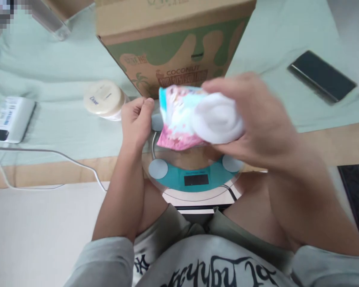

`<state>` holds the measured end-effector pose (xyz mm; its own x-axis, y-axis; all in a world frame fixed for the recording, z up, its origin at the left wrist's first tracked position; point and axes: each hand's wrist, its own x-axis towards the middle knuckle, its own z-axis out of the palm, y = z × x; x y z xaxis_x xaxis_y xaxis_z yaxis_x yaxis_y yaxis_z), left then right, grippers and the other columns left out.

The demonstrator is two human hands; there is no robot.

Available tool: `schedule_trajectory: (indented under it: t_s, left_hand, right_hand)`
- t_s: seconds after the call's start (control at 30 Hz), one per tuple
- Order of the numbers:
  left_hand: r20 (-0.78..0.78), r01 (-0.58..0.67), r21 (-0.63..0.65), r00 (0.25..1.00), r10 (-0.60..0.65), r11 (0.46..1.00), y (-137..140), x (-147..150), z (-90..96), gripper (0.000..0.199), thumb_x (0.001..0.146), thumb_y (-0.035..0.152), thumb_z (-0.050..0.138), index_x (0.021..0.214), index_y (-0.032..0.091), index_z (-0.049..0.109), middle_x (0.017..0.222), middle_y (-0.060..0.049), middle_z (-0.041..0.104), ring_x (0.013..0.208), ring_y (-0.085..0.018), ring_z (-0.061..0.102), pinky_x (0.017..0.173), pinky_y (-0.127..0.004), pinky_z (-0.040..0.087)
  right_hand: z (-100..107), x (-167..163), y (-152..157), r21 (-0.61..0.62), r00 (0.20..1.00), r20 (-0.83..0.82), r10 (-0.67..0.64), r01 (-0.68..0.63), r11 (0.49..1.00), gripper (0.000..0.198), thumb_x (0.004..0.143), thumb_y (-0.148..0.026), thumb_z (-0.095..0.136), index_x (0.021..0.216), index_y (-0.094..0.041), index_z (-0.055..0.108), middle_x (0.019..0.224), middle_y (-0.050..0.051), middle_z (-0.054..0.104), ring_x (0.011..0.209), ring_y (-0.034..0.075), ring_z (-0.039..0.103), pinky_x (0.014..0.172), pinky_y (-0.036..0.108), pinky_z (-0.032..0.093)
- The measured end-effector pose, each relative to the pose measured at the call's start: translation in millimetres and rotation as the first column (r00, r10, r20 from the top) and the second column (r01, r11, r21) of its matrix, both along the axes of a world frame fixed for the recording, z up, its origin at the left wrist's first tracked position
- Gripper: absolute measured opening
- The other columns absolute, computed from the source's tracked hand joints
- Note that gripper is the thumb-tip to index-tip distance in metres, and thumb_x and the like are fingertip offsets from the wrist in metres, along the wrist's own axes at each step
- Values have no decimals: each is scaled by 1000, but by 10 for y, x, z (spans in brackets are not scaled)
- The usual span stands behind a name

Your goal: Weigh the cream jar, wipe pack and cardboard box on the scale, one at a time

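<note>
My right hand (257, 119), blurred by motion, grips a pink-and-blue printed soft packet (179, 119). A white rounded piece (219, 118) with ring-like contours is at the packet's near end, in the same hand; whether it is a lid or a roll I cannot tell. My left hand (137, 119) is closed in a fist, and what its fingers hold, if anything, is hidden. It is beside a cream-lidded Dove jar (104, 97). Below the packet lies a glass scale (176, 177) with a teal band, round metal pads and a dark display, reaching past the table's front edge.
A cardboard coconut box (179, 52) stands at the back. To the right lies a black phone (323, 75). A white power bank (13, 119) sits at the left, with a white cable (56, 151) crossing the table edge. A clear object (50, 20) is at the upper left.
</note>
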<state>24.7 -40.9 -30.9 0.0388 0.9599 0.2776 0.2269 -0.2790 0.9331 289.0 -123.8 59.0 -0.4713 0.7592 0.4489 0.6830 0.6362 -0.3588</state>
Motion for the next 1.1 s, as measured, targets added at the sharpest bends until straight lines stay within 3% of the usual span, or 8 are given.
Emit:
schedule_trajectory:
  t_s: [0.07, 0.17, 0.3, 0.47, 0.57, 0.7, 0.9, 1.1]
  left_hand:
    - [-5, 1, -16, 1000, -1, 1000, -77, -8, 31, 74, 93, 72, 71, 56, 20, 35, 53, 2, 26, 52, -10, 24, 54, -37, 16]
    - [18, 10, -30, 1000, -9, 1000, -182, 13, 72, 76, 96, 69, 70, 58, 19, 28, 56, 1, 18, 53, -11, 20, 55, -37, 15]
    - [-16, 39, 34, 999, -39, 999, -231, 77, 74, 79, 95, 79, 63, 58, 19, 27, 56, 2, 18, 52, -11, 17, 54, -37, 16]
    - [-133, 37, 65, 991, -28, 997, -228, 129, 51, 76, 91, 71, 73, 57, 19, 30, 55, 3, 24, 55, -11, 19, 54, -36, 18]
    - [-171, 39, 41, 985, -32, 998, -236, 131, 66, 70, 93, 61, 73, 57, 19, 30, 55, 2, 23, 56, -11, 19, 55, -36, 18]
    - [-192, 37, -3, 981, -37, 999, -241, 128, 93, 66, 96, 54, 71, 57, 19, 30, 55, 2, 23, 56, -12, 19, 57, -35, 19]
    - [-188, 38, -20, 981, -41, 999, -205, 128, 82, 68, 96, 55, 72, 55, 18, 31, 54, 1, 24, 56, -11, 20, 56, -35, 18]
    - [-194, 7, 11, 981, -5, 1000, -194, 140, 56, 69, 96, 58, 71, 55, 18, 33, 55, 2, 25, 56, -11, 22, 56, -34, 21]
  right_hand:
    - [-136, -123, 34, -70, 997, 35, 64, -61, 996, 49, 102, -39, 59, 149, -26, 57, 128, 10, 67, 115, 27, 68, 98, 45, 60]
    - [-264, -126, 107, -107, 993, -35, 115, -119, 987, 63, 98, -49, 65, 154, -23, 54, 139, 12, 65, 124, 29, 67, 106, 49, 59]
    - [-295, -12, 208, -57, 964, -262, 52, -69, 996, 41, 104, -44, 58, 140, -24, 64, 140, 9, 68, 133, 23, 66, 115, 40, 57]
    - [-432, -55, 265, 17, 970, -227, 89, -88, 996, 24, 102, -37, 62, 117, -25, 77, 122, 4, 74, 116, 19, 71, 106, 40, 60]
    - [-498, -77, 264, -52, 976, -212, 59, -71, 996, 28, 101, -42, 63, 114, -24, 80, 118, 5, 75, 110, 20, 72, 101, 40, 60]
    - [-494, -76, 253, -163, 983, -185, -5, -26, 986, 31, 100, -45, 61, 113, -25, 82, 119, 6, 74, 111, 22, 70, 101, 43, 58]
    - [-488, -119, 310, -194, 986, -168, -24, -9, 981, 30, 96, -44, 61, 105, -26, 83, 114, 5, 75, 109, 24, 71, 101, 45, 57]
    - [-335, -190, 360, -294, 993, -117, -20, -15, 956, 24, 95, -42, 62, 95, -26, 80, 104, 6, 76, 111, 26, 69, 106, 49, 56]
